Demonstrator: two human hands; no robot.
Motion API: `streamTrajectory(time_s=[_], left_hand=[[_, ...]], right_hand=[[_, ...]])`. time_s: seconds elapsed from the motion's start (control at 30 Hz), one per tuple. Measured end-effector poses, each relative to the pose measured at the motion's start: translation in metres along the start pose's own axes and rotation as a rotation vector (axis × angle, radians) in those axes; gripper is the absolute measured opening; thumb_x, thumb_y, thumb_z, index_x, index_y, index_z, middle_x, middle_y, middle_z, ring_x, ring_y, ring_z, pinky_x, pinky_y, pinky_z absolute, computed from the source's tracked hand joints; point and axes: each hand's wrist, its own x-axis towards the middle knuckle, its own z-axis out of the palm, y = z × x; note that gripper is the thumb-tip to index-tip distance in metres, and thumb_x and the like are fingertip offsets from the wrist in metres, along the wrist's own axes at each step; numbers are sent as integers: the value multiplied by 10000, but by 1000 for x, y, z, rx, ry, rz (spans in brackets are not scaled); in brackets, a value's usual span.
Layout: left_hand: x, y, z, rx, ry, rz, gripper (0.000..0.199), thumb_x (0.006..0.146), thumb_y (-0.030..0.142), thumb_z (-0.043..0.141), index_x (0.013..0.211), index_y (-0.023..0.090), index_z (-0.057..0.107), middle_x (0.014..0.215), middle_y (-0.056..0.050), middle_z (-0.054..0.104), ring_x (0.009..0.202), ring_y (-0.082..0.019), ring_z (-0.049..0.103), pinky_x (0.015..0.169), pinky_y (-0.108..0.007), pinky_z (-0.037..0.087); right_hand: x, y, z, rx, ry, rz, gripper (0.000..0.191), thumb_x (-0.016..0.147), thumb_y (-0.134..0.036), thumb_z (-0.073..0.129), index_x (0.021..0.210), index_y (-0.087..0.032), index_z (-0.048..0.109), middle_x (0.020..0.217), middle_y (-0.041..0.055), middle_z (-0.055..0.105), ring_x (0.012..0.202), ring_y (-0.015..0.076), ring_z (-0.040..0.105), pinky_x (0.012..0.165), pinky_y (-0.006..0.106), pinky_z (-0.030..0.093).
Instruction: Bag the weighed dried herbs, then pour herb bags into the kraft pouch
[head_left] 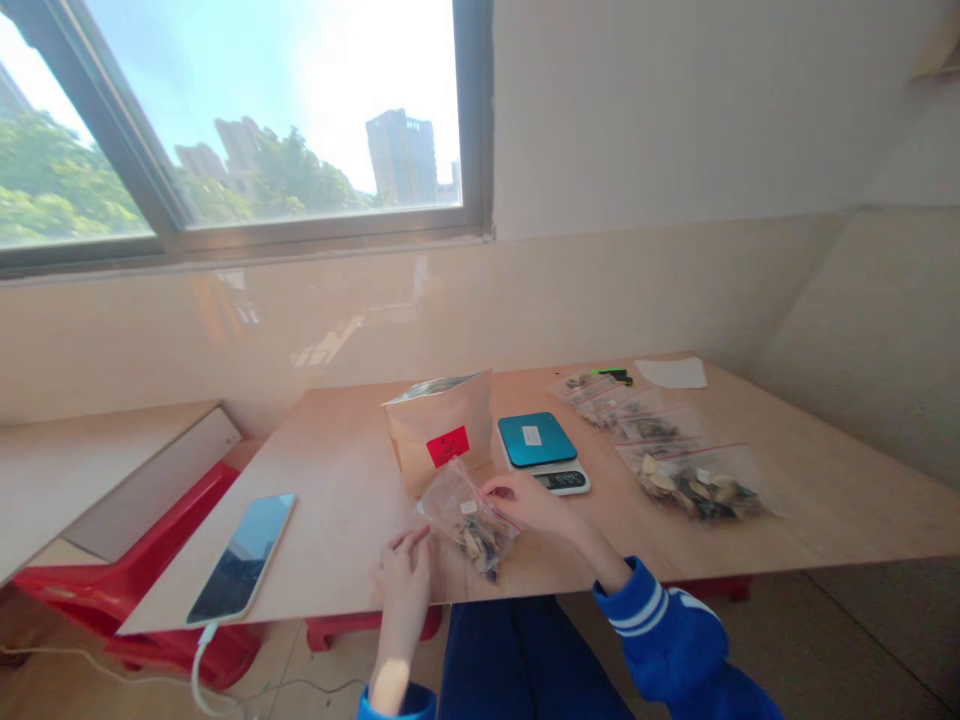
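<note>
A clear zip bag (474,535) with dried brown and dark pieces and a small white label lies near the table's front edge. My right hand (525,503) pinches its red-striped edge on the right. At the bag's left side is my left hand (406,562), its fingers curled close to the plastic; whether they grip it is too small to tell. Just behind stands an open kraft pouch (441,430) with a red label. Right of the pouch sits a white kitchen scale (574,480) with a blue top, bearing only a small white label.
Several filled zip bags (701,485) overlap on the right, with a black and green item (616,376) and white paper (671,373) behind. A phone (244,558) with a white cable lies left. Red stools (142,560) stand below; a wall and window are beyond.
</note>
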Motion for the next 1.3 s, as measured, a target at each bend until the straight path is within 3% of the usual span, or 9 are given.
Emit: streamTrajectory(time_s=[0.1,0.2,0.37,0.5,0.57,0.7,0.87,1.07,1.3], left_hand=[[-9,5,12,12,-5,3,220,724,284,570,866,217,725,1116,-137,661,1164,-369,544,1038,-577,314],[-18,13,15,-174,-80,110,333,788,358,541,1059,221,677,1230,-113,629,1243,-319,500,1096,-512,289],[-40,35,9,-538,-218,77,548,830,510,553,1311,249,508,1417,-73,508,1364,-262,391,1136,-403,287],[-47,50,13,-740,-242,75,749,805,448,642,1450,292,294,1449,-72,473,1334,-233,436,1106,-370,338],[-45,52,16,-854,-229,37,763,779,403,689,1438,296,321,1416,-78,506,1294,-235,480,1057,-362,391],[-44,53,19,-1070,-305,-93,464,784,416,677,1199,220,606,1246,-108,628,1100,-235,611,892,-341,489],[-51,56,19,-1161,-293,-140,349,729,393,738,1031,227,683,1117,-58,680,988,-176,641,864,-289,488],[-53,53,23,-969,-135,-78,467,666,447,773,1049,208,651,1004,-49,693,930,-190,655,790,-276,507],[-52,50,24,-824,-54,-141,517,763,641,582,938,160,656,876,-48,693,847,-174,642,757,-270,498]], right_hand=[[1,-5,4,124,-44,5,170,797,-164,565,844,-148,728,783,54,720,705,173,626,664,281,472],[-1,-8,8,261,-19,5,149,793,-217,620,873,-150,726,810,53,711,717,171,631,687,293,486],[-9,-22,5,401,108,-198,157,823,-293,651,913,-196,736,951,50,678,937,186,624,855,316,481],[-13,-41,-2,369,133,-282,151,854,-294,631,921,-232,751,982,46,609,978,174,595,856,304,492],[-14,-49,-7,292,100,-298,184,886,-249,579,942,-251,755,1043,54,594,1037,180,579,885,321,490],[-18,-58,-13,131,-7,-335,266,885,-164,556,1064,-271,721,1211,55,612,1215,206,502,1041,395,397],[-21,-58,-10,226,-163,-260,458,816,-179,643,1266,-248,593,1266,55,624,1167,208,560,1010,366,434],[-22,-59,-4,249,-175,-151,445,754,-179,698,1194,-212,636,1212,71,639,1078,216,603,906,332,494],[-22,-55,9,178,-148,-171,182,754,-75,604,909,-165,640,884,4,633,820,145,604,741,255,504]])
